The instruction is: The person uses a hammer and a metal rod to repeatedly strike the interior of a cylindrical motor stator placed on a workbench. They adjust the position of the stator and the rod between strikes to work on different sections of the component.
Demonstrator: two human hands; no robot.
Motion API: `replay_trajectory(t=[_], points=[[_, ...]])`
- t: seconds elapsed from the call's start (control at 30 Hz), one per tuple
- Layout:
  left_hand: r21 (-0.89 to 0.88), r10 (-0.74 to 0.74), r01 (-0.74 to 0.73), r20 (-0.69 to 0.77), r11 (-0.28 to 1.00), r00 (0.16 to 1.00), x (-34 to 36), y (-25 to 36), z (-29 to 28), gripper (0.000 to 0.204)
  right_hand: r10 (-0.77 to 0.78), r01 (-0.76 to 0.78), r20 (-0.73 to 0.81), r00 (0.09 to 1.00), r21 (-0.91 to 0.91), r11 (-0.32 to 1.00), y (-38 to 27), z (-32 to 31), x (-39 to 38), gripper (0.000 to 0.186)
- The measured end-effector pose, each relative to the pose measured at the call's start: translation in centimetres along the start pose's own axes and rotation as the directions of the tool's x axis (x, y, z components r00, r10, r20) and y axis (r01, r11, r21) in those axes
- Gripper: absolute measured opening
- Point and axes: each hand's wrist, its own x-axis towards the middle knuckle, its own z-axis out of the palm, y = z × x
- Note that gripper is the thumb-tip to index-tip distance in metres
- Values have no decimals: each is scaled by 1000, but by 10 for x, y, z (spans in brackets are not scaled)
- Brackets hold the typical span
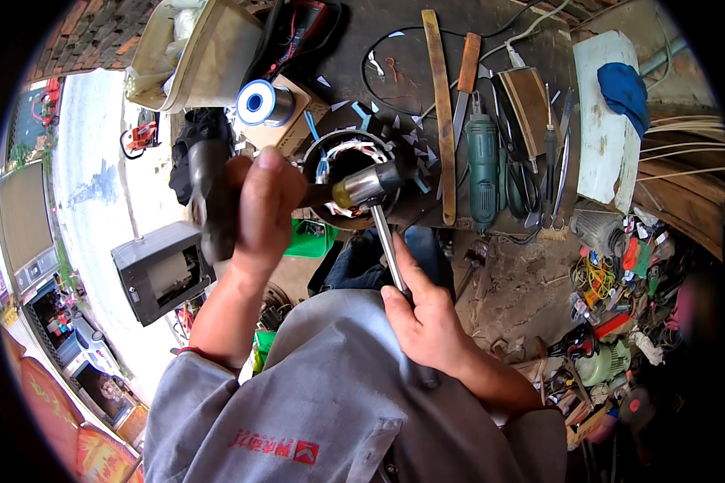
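My left hand (263, 205) is closed around a short-handled hammer, its dark, blurred metal head (213, 201) standing out to the left. My right hand (428, 322) grips the slim silver shaft of a two-faced mallet (370, 183), which has a metal middle, one yellowish end and one black end. The mallet's head is over the near right rim of a round motor housing (318, 165). White wrapped windings (358, 148) line that housing, and blue strips stick up at its edge. Part of the opening is hidden by the mallet.
A white-and-blue wire spool (264, 103) stands on a cardboard box, beside a cream bucket (209, 56). Right of the housing lie a wooden strip (441, 121), a green power tool (482, 169) and a soldering iron (549, 145). Scrap parts (612, 362) pile up at right.
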Motion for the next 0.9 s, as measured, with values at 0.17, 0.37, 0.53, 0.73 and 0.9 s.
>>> replay_trajectory(t=[0.17, 0.37, 0.53, 0.73, 0.9], points=[[-89, 106, -107, -16, 990, 994, 0, -6, 2, 44, -31, 94, -254, 967, 237, 967, -16, -30, 0, 58], [-181, 56, -62, -42, 982, 998, -6, -7, 0, 45, -27, 114, -364, 931, 218, 969, -37, -61, 1, 57], [-100, 45, -45, 1, 994, 999, -14, -11, -11, 44, -8, 90, -452, 892, 161, 983, -13, -25, 5, 57], [-127, 114, -105, 65, 986, 991, -3, -7, -5, 45, 72, -50, -67, 995, 294, 955, 1, 5, -9, 60], [-56, 72, -64, 153, 996, 986, 8, 2, -4, 42, -26, 142, -390, 921, 272, 952, -17, -25, -11, 58]])
